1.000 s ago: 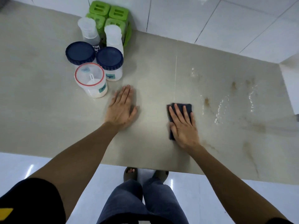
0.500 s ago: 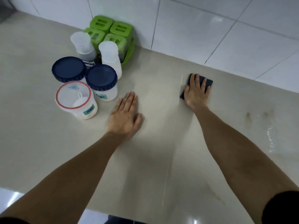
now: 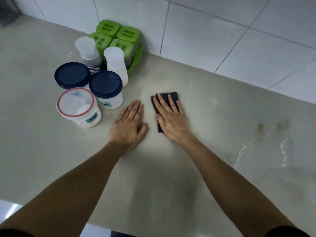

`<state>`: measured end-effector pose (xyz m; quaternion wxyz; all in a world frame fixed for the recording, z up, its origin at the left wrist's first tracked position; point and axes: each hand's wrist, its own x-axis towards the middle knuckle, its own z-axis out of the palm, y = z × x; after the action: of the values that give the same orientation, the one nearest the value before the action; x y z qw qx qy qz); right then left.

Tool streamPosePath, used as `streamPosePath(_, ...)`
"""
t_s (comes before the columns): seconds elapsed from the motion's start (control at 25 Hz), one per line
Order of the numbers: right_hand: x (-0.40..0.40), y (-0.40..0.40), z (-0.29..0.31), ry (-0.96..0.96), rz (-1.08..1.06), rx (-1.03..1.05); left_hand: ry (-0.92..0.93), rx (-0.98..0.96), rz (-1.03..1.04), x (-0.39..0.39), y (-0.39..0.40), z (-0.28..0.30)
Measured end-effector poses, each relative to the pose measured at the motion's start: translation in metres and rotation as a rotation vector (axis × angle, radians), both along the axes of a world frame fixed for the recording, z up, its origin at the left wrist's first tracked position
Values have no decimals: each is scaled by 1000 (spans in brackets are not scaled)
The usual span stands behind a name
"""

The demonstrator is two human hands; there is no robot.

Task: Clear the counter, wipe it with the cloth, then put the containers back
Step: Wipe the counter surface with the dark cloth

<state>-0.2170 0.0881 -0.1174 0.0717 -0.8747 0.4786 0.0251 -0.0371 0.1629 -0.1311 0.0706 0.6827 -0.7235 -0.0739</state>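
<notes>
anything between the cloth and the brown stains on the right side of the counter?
Nothing visible. The right hand lies flat on the dark cloth, and the counter from there to the brown stains and wet streaks is bare. The containers are grouped on the other side, beyond the left hand.

Beige counter — containers, cloth

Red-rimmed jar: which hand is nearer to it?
Left. The left hand lies flat just right of the red-rimmed jar; the right hand is farther right, on the cloth.
</notes>
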Motion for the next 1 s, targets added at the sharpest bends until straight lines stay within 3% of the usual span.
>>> streamPosePath(0.16, -87, -21, 2, 55, -362, 0, -20, 16, 10, -3, 1, 0)
streamPosePath(0.28, -66, -78, 10, -20, -533, 77, -17, 19, -2, -1, 0, 0)
streamPosePath(0.44, 20, -71, 5, -40, -286, 77, 5, 6, 2, 0, 0, 2)
streamPosePath(0.6, 4, 4, 0, 15, -67, 21, -8, 10, -5, -1, 0, 3)
streamPosePath(0.76, -90, 13, -3, 34, -310, -40, -20, 30, 2, -1, 1, 2)
streamPosePath(1.0, -129, -99, -2, -43, -647, 16, -7, 33, 15, -2, 0, 1)
